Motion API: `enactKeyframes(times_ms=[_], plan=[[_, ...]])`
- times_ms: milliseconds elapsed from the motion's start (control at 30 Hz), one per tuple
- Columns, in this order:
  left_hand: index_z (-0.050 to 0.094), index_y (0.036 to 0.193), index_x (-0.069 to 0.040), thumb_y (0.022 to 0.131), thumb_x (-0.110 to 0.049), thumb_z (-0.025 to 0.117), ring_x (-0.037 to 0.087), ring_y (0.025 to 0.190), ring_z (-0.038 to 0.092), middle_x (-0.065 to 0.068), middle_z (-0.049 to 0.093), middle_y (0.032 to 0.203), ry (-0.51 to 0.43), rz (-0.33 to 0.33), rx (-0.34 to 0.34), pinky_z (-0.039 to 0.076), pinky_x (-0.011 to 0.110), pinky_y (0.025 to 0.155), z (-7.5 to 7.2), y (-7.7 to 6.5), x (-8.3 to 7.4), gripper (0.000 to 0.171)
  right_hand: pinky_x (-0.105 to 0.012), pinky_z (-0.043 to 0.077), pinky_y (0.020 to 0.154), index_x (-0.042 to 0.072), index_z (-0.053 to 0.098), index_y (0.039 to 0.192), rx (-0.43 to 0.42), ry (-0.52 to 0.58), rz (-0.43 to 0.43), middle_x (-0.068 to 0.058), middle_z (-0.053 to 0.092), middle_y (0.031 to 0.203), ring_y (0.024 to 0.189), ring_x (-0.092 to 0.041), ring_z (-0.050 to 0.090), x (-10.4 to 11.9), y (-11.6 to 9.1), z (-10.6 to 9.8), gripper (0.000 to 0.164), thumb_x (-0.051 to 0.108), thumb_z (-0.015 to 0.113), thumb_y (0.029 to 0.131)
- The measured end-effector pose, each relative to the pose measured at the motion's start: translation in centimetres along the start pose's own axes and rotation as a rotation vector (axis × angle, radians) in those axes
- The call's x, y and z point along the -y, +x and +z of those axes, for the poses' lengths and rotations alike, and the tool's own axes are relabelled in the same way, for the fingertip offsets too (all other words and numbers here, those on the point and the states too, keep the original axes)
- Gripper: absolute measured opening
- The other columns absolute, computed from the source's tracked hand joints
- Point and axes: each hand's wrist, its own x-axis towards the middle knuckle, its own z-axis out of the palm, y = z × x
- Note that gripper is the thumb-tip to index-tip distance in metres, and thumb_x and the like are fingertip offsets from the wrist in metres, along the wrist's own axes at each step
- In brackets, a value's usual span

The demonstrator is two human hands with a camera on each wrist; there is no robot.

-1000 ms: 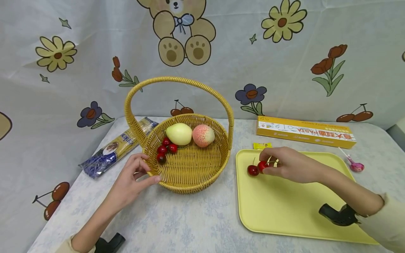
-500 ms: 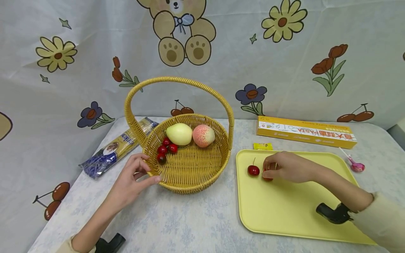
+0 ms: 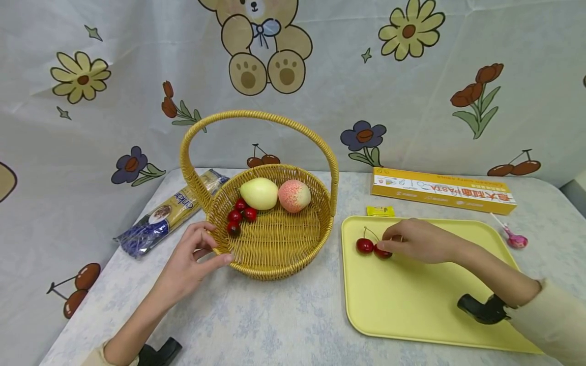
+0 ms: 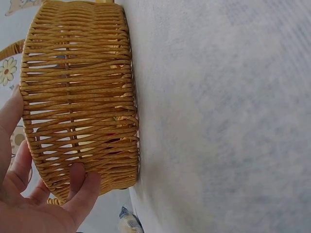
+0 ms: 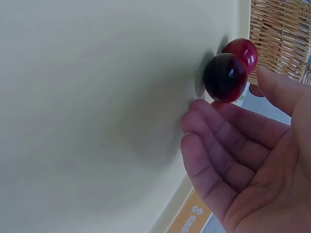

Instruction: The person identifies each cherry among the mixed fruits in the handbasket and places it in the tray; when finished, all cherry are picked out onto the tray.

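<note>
At the near left of the wicker basket [image 3: 274,272], my left hand [image 3: 189,262] grips the rim. In the left wrist view, the fingers [image 4: 85,196] lie against the woven wall [image 4: 82,97]. The basket holds a pale yellow pear-like fruit [image 3: 259,193], a peach [image 3: 294,196] and several dark red cherries [image 3: 234,216]. Over the yellow tray [image 3: 412,310], my right hand [image 3: 418,241] pinches a cherry [image 3: 383,252] between thumb and fingers, low at the tray surface. Another cherry [image 3: 364,246] with a thin stem sits just left of it.
Behind the tray lie a small yellow packet [image 3: 380,211] and an orange pasta box [image 3: 441,190]. A pink lollipop [image 3: 517,241] rests to the right of the tray. Left of the basket is a blue and gold pasta bag [image 3: 171,213]. A printed cloth hangs behind.
My right hand first lowers slightly with its cherry, and a gap opens between the two cherries. Now they sit close again, with more of the gripped cherry showing. The left hand stays put.
</note>
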Motion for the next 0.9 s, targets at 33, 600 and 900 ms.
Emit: enactKeyframes(times_ms=[33, 600, 900], plan=[[0.051, 0.09, -0.002, 0.086, -0.013, 0.079, 0.03, 0.112, 0.05, 0.016, 0.04, 0.138, -0.001, 0.0, 0.0, 0.048, 0.049, 0.099, 0.0, 0.0, 0.0, 0.03, -0.022, 0.033, 0.051, 0.019, 0.069, 0.085, -0.001, 0.001, 0.005, 0.011, 0.052, 0.069, 0.058, -0.004, 0.041, 0.0, 0.0, 0.0, 0.021, 0.032, 0.061, 0.1], [0.053, 0.095, -0.002, 0.087, -0.018, 0.078, 0.038, 0.129, 0.044, 0.013, 0.029, 0.153, -0.003, -0.028, -0.036, 0.044, 0.046, 0.103, 0.4, -0.7, 0.3, 0.031, -0.027, 0.053, 0.066, 0.008, 0.072, 0.107, -0.143, -0.065, -0.037, 0.01, 0.067, 0.095, 0.082, -0.008, 0.06, 3.3, -0.7, -1.0, 0.021, 0.024, 0.07, 0.094], [0.057, 0.099, -0.001, 0.087, -0.017, 0.078, 0.037, 0.124, 0.047, 0.013, 0.028, 0.151, 0.021, -0.016, -0.092, 0.047, 0.045, 0.101, 0.7, -1.0, 0.1, 0.03, -0.025, 0.054, 0.063, 0.014, 0.07, 0.11, -0.174, 0.004, -0.162, 0.012, 0.062, 0.093, 0.077, -0.004, 0.061, 6.9, 0.2, -0.9, 0.016, 0.021, 0.067, 0.096]])
